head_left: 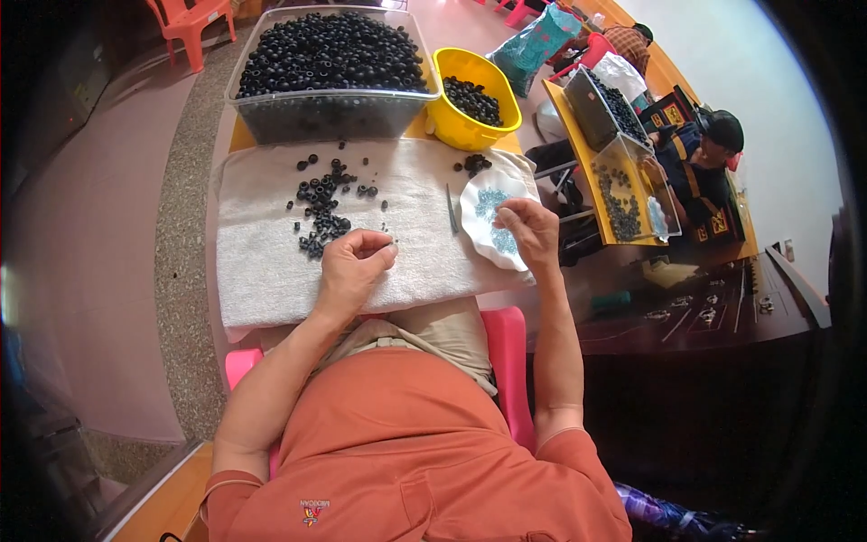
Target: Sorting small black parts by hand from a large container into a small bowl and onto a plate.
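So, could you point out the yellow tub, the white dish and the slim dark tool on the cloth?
Yellow tub (465, 133): head view, front wall.
White dish (470, 220): head view, bare left rim.
Slim dark tool (452, 210): head view, middle of its length.

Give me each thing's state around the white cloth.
Clear bin: heaped with black beads
Yellow basin: partly filled
Scalloped white dish: holding blue bits
Slim dark tool: lying flat, unheld
White cloth: spread out
Loose black beads: scattered
Left hand: fingertips pinched
Right hand: over dish, grip unclear
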Action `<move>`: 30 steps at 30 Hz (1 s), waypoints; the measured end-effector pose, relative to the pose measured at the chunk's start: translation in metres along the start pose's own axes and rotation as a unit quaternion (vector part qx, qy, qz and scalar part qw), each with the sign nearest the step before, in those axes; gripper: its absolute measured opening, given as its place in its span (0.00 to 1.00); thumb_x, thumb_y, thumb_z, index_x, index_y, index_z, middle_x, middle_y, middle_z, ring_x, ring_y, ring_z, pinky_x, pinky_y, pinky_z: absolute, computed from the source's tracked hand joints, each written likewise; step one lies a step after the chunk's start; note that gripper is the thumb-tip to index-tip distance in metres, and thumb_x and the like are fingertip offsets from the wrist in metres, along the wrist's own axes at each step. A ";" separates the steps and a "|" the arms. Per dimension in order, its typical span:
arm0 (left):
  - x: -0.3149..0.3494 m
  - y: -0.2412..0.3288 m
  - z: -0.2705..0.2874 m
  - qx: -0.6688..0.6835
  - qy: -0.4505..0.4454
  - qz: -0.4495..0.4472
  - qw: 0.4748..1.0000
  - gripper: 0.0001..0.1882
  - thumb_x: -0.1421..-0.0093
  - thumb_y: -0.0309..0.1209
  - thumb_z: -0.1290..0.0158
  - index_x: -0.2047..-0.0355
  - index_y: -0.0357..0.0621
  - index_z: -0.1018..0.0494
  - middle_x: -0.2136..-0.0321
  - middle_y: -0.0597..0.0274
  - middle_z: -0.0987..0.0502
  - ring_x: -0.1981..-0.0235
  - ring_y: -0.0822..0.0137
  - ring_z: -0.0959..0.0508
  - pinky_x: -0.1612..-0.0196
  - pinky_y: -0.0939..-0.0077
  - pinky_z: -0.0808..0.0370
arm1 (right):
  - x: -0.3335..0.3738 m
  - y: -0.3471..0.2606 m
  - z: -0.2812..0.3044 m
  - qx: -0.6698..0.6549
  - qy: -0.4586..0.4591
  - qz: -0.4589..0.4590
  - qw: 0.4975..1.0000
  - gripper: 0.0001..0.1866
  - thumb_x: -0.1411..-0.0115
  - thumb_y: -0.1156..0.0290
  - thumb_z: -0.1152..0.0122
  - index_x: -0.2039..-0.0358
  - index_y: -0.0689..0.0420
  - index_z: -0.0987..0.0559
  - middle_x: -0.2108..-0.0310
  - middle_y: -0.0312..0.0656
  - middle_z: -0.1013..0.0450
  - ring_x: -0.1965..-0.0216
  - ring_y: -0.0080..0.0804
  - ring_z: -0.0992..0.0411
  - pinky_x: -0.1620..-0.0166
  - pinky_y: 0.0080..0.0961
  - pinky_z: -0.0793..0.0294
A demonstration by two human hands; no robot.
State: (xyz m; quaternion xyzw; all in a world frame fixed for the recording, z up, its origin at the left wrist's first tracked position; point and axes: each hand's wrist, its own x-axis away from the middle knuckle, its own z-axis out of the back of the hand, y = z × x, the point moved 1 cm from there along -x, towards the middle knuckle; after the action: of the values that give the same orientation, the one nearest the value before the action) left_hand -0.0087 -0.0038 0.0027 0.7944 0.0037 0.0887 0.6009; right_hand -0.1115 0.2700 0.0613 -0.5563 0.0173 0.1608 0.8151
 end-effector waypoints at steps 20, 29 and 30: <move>0.000 0.001 -0.002 0.162 -0.083 0.026 0.983 0.07 0.39 0.24 0.43 0.61 0.35 0.25 0.67 0.59 0.20 0.66 0.70 0.19 0.59 0.78 0.20 | 0.028 -0.005 -0.112 -0.182 -0.183 -0.052 0.965 0.04 0.39 0.79 0.40 0.66 0.67 0.22 0.70 0.40 0.23 0.70 0.25 0.23 0.63 0.20 0.22; 0.001 0.003 0.001 0.202 -0.117 0.109 0.966 0.07 0.40 0.24 0.43 0.61 0.39 0.25 0.65 0.61 0.20 0.64 0.70 0.20 0.58 0.77 0.20 | 0.028 -0.006 -0.110 -0.256 -0.182 -0.087 0.945 0.05 0.41 0.77 0.36 0.67 0.66 0.21 0.71 0.40 0.22 0.69 0.24 0.23 0.65 0.19 0.22; 0.001 0.005 0.001 0.207 -0.121 0.123 0.963 0.07 0.40 0.24 0.43 0.61 0.39 0.25 0.65 0.61 0.21 0.64 0.70 0.20 0.58 0.77 0.20 | 0.029 -0.006 -0.110 -0.270 -0.183 -0.081 0.942 0.05 0.42 0.77 0.36 0.67 0.66 0.21 0.71 0.41 0.22 0.69 0.24 0.23 0.65 0.20 0.22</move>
State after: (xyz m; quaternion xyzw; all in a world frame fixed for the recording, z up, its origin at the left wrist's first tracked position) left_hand -0.0078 -0.0062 0.0070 0.9007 -0.1485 0.0620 0.4036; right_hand -0.0661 0.1744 0.0188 -0.7162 -0.2217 0.1916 0.6334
